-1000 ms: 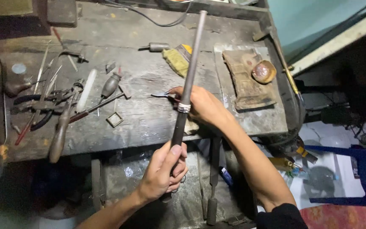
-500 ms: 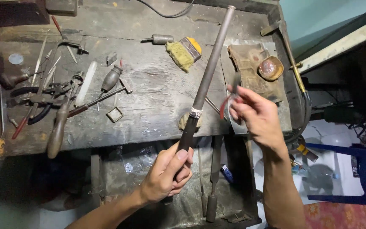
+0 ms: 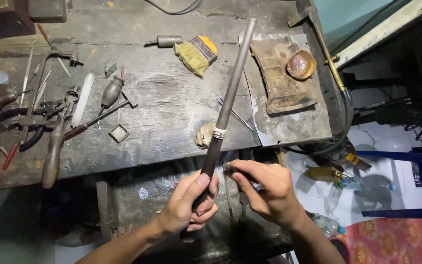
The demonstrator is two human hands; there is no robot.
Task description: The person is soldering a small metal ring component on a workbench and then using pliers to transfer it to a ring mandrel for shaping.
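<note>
**Ring mandrel in hand over a jeweller's bench**

Head view.
- Left hand (image 3: 187, 205): closed around the dark lower handle of a tapered steel ring mandrel (image 3: 228, 100), thumb laid along the shaft. The mandrel slants up and away from this hand, its thin tip reaching over the bench (image 3: 172, 112).
- Silver ring (image 3: 219, 132): seated on the mandrel, just above the left hand, where the dark handle meets the grey taper.
- Right hand (image 3: 264, 190): just beside the left hand, fingers pinched together with the tips pointing at the mandrel handle; whether anything small sits in the pinch cannot be told.
- Beyond the left hand, on the bench: a small hammer (image 3: 104, 113), a square metal frame (image 3: 119, 133), a wooden-handled graver (image 3: 111, 91), pliers (image 3: 35, 115) further to the left.
- Beyond the mandrel tip's side: a yellow-bristled brush (image 3: 196, 54).
- Beyond the right hand: a worn leather pad (image 3: 279, 78) carrying a small round copper-coloured dish (image 3: 301, 64).
- Right of the right hand, on the floor: plastic bottles (image 3: 357, 183) and a blue chair (image 3: 416, 186).
</note>
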